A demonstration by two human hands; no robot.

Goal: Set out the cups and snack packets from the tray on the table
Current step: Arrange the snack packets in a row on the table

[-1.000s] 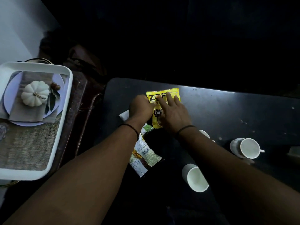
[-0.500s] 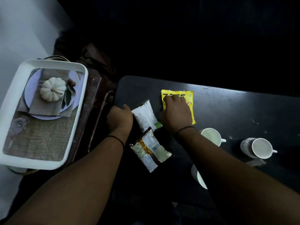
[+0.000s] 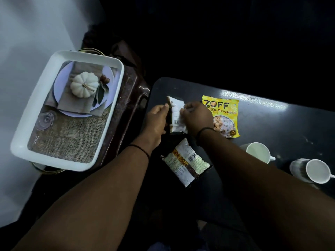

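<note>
Two hands, left hand (image 3: 155, 120) and right hand (image 3: 196, 116), are pinched on a white-and-black foil snack packet (image 3: 176, 115) held above the dark glossy table (image 3: 272, 120); it could slip left, off the near edge.

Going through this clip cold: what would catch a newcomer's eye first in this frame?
Probably the yellow ZOFF packet, lying flat and bright on the dark table. Just left of it, the left hand and right hand share a grip on a white packet. At far left sits the white tray, whose floor shows a pale pumpkin on a plate; whether real or printed is unclear.
</note>
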